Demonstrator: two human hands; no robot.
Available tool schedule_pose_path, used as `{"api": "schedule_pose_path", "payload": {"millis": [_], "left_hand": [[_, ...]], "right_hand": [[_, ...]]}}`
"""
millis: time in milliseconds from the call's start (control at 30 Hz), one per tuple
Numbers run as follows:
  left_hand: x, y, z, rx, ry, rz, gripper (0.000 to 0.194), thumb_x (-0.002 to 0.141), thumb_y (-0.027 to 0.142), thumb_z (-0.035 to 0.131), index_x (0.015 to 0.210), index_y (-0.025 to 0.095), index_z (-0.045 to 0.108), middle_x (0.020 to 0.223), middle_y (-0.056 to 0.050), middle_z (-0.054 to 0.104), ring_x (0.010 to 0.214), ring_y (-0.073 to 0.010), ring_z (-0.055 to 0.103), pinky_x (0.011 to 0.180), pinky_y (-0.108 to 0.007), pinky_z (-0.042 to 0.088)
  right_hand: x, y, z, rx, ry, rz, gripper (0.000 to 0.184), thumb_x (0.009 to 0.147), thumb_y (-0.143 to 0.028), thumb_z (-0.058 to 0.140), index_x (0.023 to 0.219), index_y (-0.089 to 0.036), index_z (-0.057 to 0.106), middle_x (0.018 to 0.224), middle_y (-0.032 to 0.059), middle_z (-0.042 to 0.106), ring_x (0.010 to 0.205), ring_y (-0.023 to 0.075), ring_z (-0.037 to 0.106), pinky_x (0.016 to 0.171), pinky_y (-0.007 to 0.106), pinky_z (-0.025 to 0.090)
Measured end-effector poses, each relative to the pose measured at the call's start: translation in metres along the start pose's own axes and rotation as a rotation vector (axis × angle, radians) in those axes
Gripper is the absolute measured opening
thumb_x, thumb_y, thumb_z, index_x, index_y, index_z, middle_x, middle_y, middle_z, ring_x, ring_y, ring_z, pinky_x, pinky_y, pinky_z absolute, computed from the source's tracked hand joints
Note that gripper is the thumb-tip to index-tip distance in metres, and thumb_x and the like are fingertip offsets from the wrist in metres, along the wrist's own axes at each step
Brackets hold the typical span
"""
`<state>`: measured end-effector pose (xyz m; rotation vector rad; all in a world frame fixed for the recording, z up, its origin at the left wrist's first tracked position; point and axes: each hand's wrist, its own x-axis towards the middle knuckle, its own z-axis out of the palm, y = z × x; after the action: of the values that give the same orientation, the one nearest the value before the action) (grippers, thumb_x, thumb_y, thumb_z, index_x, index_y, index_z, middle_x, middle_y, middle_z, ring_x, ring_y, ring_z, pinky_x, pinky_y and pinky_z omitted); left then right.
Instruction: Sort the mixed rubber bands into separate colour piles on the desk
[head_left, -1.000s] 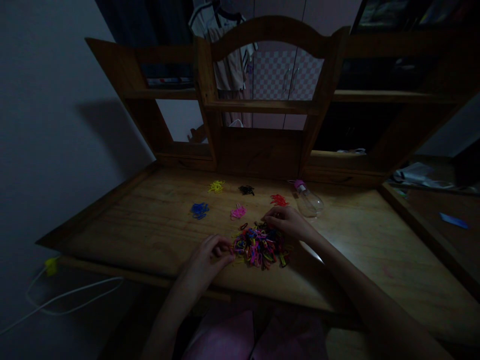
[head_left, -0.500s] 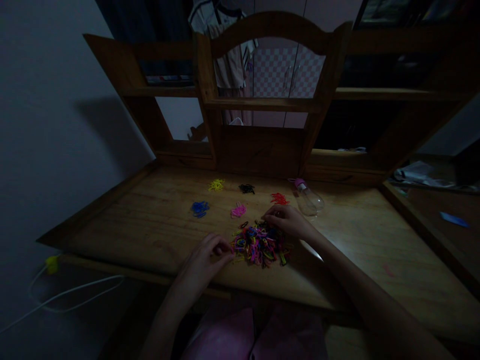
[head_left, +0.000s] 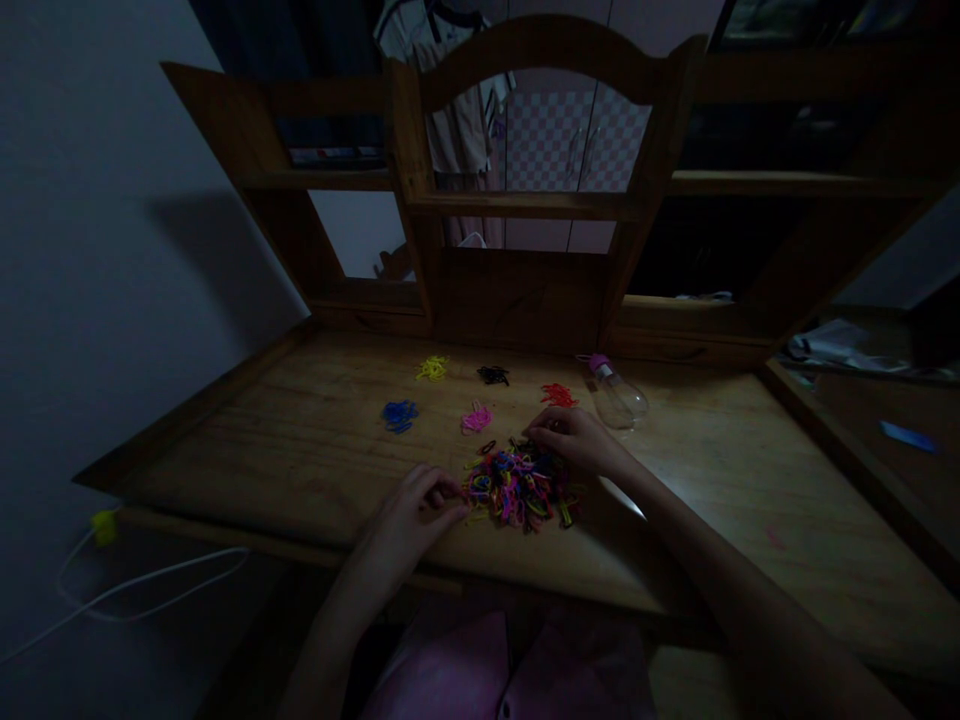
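Hardly anything has moved since half a second ago: both hands keep their places, and the view has merely tipped down a touch.

Nearest is a pink garment [head_left: 442,670], below the desk's near edge. At the left, a white cord [head_left: 161,598] hangs off the side with a yellow piece [head_left: 103,527] at its end.

On the desk [head_left: 262,430], the left hand [head_left: 415,510] rests at the left side of a mixed pile [head_left: 517,487] of small coloured loops, fingers curled and thumb reaching toward it. Whether it grips a loop, I cannot tell. The pile lies between the hands, toward the near edge. The right hand [head_left: 576,438] leans over its far right side, thumb and fingertips drawn together; too dark to tell if they pinch anything.

Just beyond the pile sits a pink heap [head_left: 476,418], with a blue heap [head_left: 399,415] to its left. A red heap [head_left: 559,395] lies just beyond the right hand, near a clear bottle [head_left: 622,400] on its right. Farther off are a black heap [head_left: 493,375] and, left of it, a yellow heap [head_left: 433,368].

Behind stands a wooden shelf [head_left: 525,205], then hanging clothes [head_left: 457,130] and checked doors [head_left: 547,140].
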<state>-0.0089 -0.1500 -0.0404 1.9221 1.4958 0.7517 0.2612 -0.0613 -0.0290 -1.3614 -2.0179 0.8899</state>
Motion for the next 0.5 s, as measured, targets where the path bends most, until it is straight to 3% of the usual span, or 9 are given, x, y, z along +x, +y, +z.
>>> {"api": "schedule_pose_path", "payload": {"millis": [500], "left_hand": [[-0.0026,0.0048,-0.0051,-0.062,-0.035,0.005,0.011,0.082,0.032,0.060,0.087,0.022,0.065,0.092,-0.002,0.061,0.086,-0.0176,0.058,0.078,-0.029,0.045]], "right_hand": [[0.0012,-0.0012,-0.0006,-0.030,-0.018,-0.007,0.021,0.084,-0.031,0.056,0.088,-0.016,0.071,0.080,0.0054,0.070,0.070,0.0164,0.061,0.059,0.025,0.043]]}}
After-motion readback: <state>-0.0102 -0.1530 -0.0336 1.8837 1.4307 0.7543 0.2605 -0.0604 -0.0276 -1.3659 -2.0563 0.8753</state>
